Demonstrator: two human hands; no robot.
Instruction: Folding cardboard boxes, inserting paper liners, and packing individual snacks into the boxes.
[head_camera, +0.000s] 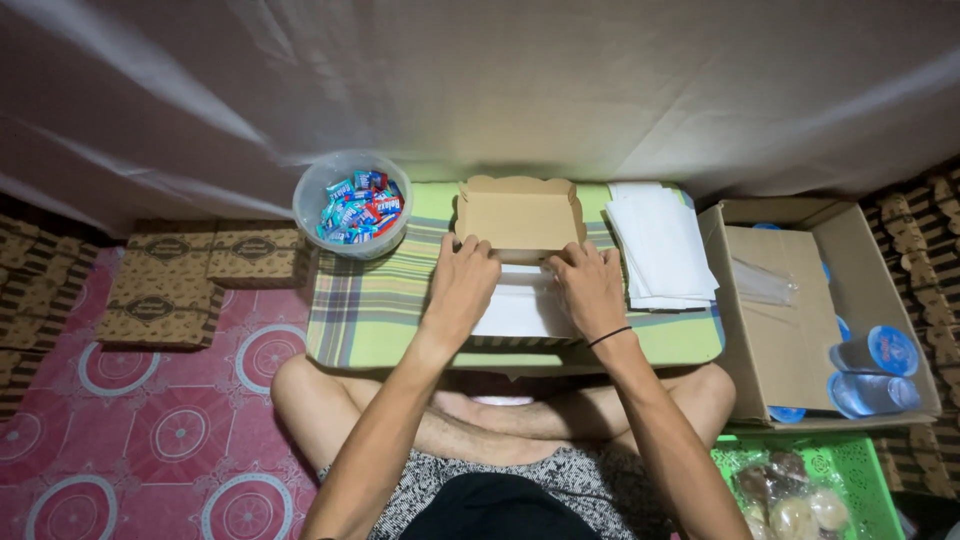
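A small brown cardboard box (519, 215) stands open on a low table with a green plaid cloth (365, 310), its lid tipped up toward the far wall. A white sheet (520, 305) lines the box's tray. My left hand (462, 280) rests on the left side of the tray, fingers pressing at the hinge of the lid. My right hand (588, 285), with a black band on the wrist, presses the right side of the white sheet the same way. Neither hand lifts anything.
A clear bowl of wrapped candies (352, 203) sits at the table's left corner. A stack of white sheets (660, 245) lies at its right. Flat folded boxes (185, 280) lie on the red mat. A carton with sealed water cups (870, 365) and a green basket of buns (800, 490) stand right.
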